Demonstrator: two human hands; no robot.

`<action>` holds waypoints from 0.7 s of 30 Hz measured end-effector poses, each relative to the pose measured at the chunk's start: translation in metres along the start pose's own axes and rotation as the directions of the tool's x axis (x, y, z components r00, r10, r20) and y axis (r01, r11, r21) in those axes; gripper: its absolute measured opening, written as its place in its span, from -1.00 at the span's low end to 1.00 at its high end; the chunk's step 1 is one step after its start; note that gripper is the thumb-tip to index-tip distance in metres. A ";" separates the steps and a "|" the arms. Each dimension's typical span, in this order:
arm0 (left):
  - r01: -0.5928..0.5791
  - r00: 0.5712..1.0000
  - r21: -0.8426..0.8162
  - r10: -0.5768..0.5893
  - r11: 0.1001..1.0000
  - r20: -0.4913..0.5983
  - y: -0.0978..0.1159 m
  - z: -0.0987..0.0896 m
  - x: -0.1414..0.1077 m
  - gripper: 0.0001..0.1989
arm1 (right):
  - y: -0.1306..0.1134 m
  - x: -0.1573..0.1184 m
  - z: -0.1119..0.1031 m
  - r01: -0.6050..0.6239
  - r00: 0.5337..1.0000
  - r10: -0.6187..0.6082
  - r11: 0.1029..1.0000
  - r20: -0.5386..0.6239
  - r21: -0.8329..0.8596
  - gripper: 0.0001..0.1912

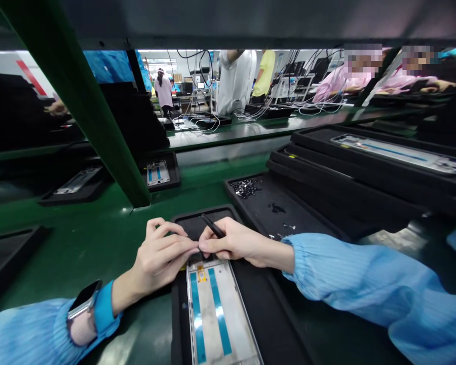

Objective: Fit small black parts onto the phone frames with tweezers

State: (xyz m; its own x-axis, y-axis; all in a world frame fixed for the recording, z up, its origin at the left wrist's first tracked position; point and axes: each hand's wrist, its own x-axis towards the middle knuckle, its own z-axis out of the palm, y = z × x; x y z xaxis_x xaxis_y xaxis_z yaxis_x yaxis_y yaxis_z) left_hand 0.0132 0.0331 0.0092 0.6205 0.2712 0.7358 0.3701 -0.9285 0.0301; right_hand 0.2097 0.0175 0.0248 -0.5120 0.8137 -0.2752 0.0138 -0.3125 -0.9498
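Right fingers (212, 246) pinch a black pen-like tool (213, 225); left fingers (177, 247): cannot tell. The phone frame (208, 312) seems light, stiff; grasp its edges.

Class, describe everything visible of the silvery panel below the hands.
The silvery panel is oblong, metallic-looking, with two lengthwise blue strips and an orange patch near its far end. It lies in a black tray, near end out of frame. Left hand and right hand are by its far end; contact unclear.
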 end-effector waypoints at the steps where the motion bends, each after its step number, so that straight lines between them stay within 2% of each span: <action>1: 0.012 1.000 0.002 -0.012 1.000 0.011 0.001 0.000 0.001 -0.91 | 0.000 0.000 0.001 0.031 0.999 -0.032 0.999 -0.030 -0.021 -0.73; 5: 0.059 0.997 -0.008 -0.059 0.998 0.047 0.002 0.001 0.003 -0.93 | 0.000 -0.001 0.004 0.127 0.987 -0.135 0.988 -0.093 -0.088 -0.83; 11: 0.180 0.981 -0.050 -0.175 0.982 0.088 0.001 0.005 0.003 -0.93 | 0.001 -0.001 0.006 0.207 0.972 -0.221 0.965 -0.081 -0.159 -0.95; 16: 0.291 0.955 -0.109 -0.283 0.950 0.086 0.002 0.007 0.004 -0.91 | 0.007 0.001 0.004 0.344 0.915 -0.397 0.858 -0.069 -0.381 -0.87; 21: 0.437 0.897 -0.188 -0.413 0.879 0.155 0.003 0.010 0.004 -0.92 | 0.009 0.001 0.005 0.385 0.877 -0.475 0.783 -0.069 -0.489 -0.89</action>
State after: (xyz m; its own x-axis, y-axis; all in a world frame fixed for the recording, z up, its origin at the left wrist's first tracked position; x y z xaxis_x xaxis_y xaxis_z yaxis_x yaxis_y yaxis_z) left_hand 0.0234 0.0338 0.0054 0.5114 0.6662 0.5428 0.4668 -0.7457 0.4755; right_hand 0.2054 0.0129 0.0171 -0.3960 0.8963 0.1997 0.2332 0.3085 -0.9222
